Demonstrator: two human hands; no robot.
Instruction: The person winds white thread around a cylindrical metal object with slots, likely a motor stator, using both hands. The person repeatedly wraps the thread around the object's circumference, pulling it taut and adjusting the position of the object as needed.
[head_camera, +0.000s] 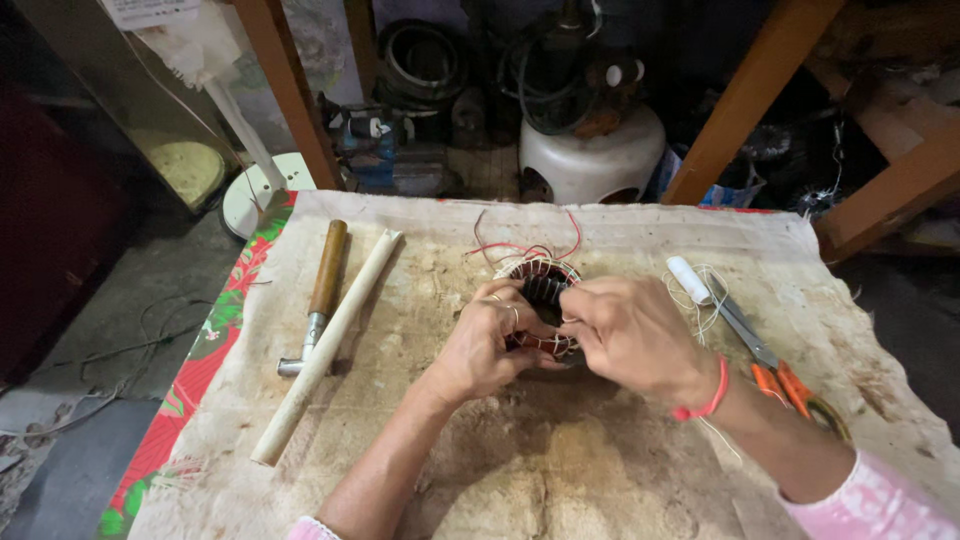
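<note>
A small round motor coil (541, 282) with copper windings, white binding thread and red lead wires sits on the cloth-covered table (420, 440). My left hand (482, 343) grips its left side, a ring on one finger. From the right, my right hand (630, 335) pinches the white thread at the coil's edge; a red band circles its wrist. Most of the coil's lower half is hidden by my fingers.
A wooden-handled hammer (318, 295) and a long white rod (325, 348) lie at the left. Orange-handled scissors (765, 355) and a white thread spool (689, 279) lie at the right. Wooden posts, a white stool (590, 160) and clutter stand behind the table.
</note>
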